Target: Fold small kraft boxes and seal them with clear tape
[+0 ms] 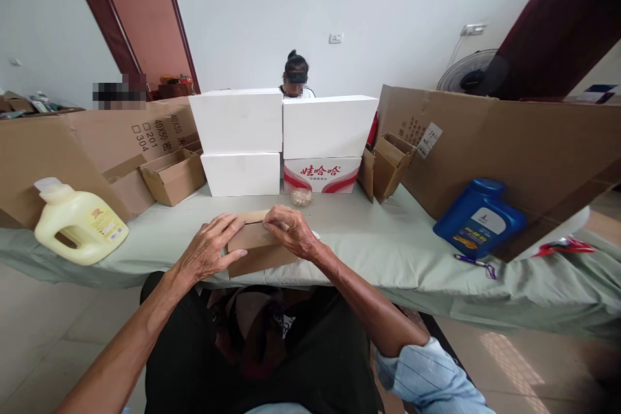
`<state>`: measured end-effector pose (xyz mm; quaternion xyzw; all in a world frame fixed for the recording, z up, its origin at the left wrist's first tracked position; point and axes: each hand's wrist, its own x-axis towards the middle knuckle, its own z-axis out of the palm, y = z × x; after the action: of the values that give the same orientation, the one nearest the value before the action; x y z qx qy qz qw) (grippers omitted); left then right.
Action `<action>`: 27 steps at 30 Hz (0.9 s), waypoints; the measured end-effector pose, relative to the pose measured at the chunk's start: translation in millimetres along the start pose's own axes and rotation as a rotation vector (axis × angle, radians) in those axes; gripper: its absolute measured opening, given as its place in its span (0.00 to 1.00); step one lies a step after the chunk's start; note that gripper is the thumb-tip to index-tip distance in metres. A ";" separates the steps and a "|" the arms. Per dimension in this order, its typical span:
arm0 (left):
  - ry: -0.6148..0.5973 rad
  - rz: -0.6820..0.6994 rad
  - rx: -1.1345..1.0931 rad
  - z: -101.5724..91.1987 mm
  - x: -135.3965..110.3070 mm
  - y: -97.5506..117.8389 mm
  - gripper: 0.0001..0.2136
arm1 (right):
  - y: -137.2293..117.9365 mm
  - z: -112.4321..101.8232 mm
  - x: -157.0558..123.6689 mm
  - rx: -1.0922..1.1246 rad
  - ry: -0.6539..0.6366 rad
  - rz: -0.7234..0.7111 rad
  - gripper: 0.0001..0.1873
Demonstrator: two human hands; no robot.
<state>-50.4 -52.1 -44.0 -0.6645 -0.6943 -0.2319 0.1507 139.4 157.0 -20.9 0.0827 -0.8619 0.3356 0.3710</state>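
A small brown cardboard box (262, 257) lies at the table's near edge in front of me. A dark narrow gap runs along its top, between the flaps. My left hand (213, 246) grips the box's left end, fingers over the top edge and thumb on the front side. At the right part of the gap, my right hand (290, 228) is closed in a pinch; what lies between the fingertips is hidden. Part of a small white round item (315, 235) shows behind my right wrist. Just beyond the box sits a clear roundish packet (301, 196) with pale contents.
White boxes (235, 123) are stacked in front, one with red print (322, 174). A yellow jug (80, 223) stands left, a blue bottle (480, 218) and a pen (475, 264) right. Large cardboard (524, 142) walls both sides. A person (295, 77) sits behind the stack.
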 end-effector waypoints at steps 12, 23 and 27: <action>0.108 0.121 0.061 14.0 -10.1 -16.6 0.27 | -13.3 3.0 -29.7 -0.028 0.145 -0.046 0.13; 0.153 0.166 0.093 24.0 -13.0 -30.7 0.26 | -15.3 -58.8 -42.8 0.087 0.503 0.173 0.16; 0.134 0.114 0.089 23.6 -17.0 -35.9 0.26 | 16.9 -83.7 -52.1 0.155 0.590 0.348 0.21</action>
<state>-82.5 -54.7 -77.2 -0.6785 -0.6535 -0.2355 0.2390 218.8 217.9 -24.0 -0.1382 -0.6906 0.4677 0.5340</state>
